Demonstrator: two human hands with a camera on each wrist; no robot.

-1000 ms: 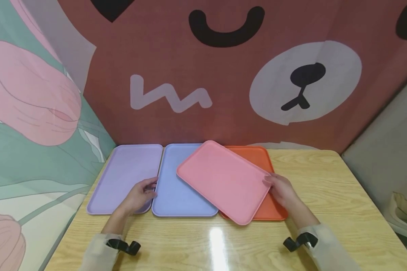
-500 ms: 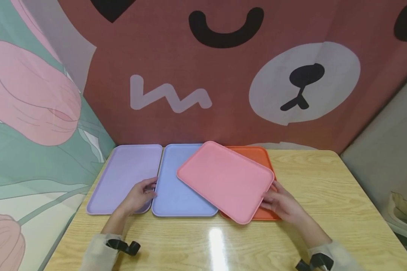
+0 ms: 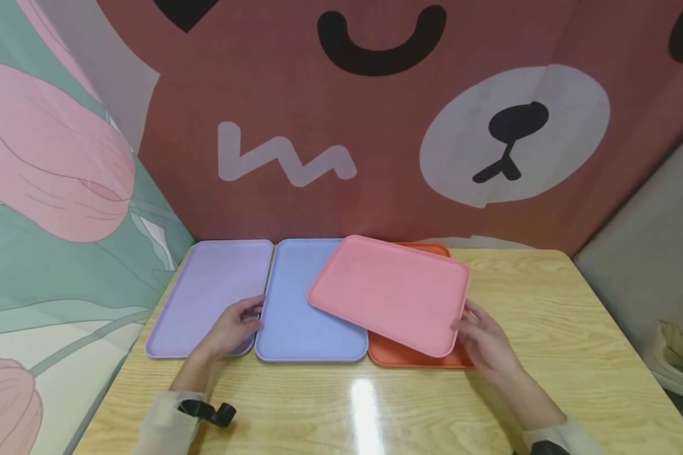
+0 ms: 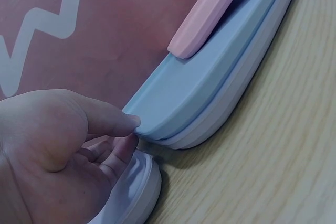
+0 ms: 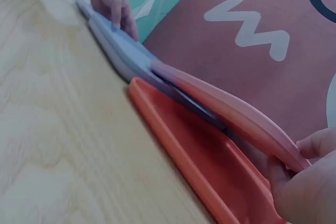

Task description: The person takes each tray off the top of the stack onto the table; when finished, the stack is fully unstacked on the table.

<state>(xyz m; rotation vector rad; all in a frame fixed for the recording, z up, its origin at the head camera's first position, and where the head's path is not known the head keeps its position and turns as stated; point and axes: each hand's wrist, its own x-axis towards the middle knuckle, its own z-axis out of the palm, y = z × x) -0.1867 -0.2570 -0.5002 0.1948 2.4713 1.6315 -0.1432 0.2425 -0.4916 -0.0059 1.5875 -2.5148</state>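
A pink tray lies aslant over the blue tray and the orange tray. In the right wrist view its near end is raised above the orange tray. My right hand pinches the pink tray's right edge between thumb and fingers. With thumb and fingertips, my left hand pinches the left edge of the blue tray, as the left wrist view shows. A paler layer appears under the blue tray there. Beside it, the purple tray lies flat, partly hidden by my left hand.
The trays stand in a row on a wooden table, against a wall cloth printed with a bear. To the right is a grey wall, with a pale container low beside the table.
My right hand has moved lower along the pink tray's right edge and then right. The pink tray has turned closer to level and shifted right. My left hand stays put.
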